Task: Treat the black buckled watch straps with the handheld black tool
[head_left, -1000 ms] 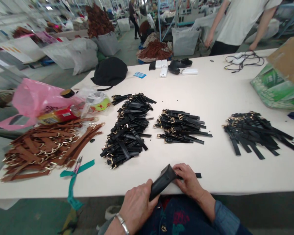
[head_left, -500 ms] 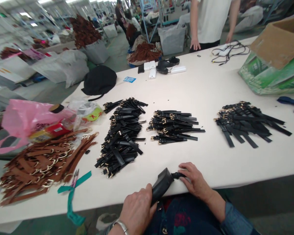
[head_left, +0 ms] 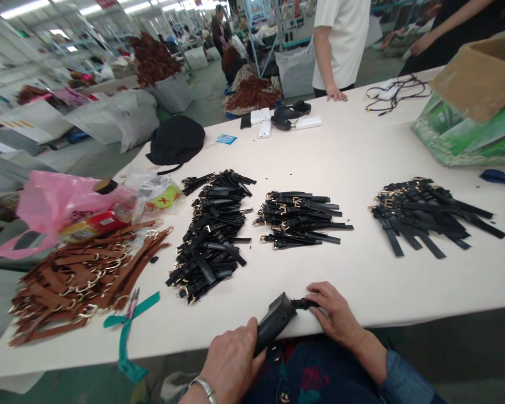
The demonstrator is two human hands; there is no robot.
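Observation:
My left hand (head_left: 233,353) is wrapped round the handle of a black handheld tool with a flared head (head_left: 278,314), held at the table's front edge. Its exact kind I cannot make out. Close against the tool's head is a short black strap (head_left: 302,303), whose other end my right hand (head_left: 336,314) pinches between thumb and fingers. Beyond my hands lie a long heap of black buckle straps (head_left: 210,235), a smaller middle pile of them (head_left: 298,216), and a fanned pile of black straps (head_left: 425,213) at the right.
Brown straps with metal rings (head_left: 76,280) and scissors tied with green ribbon (head_left: 131,306) lie left, near a pink bag (head_left: 63,207). A black cap (head_left: 177,140), white devices (head_left: 264,126), cables (head_left: 398,92) and a green box (head_left: 467,129) stand farther back. Co-workers are behind the table.
My view has shifted slightly. Both hands keep their hold, the tool and strap staying together. The co-worker in white has moved left along the table, and another person's arms appear at the upper right.

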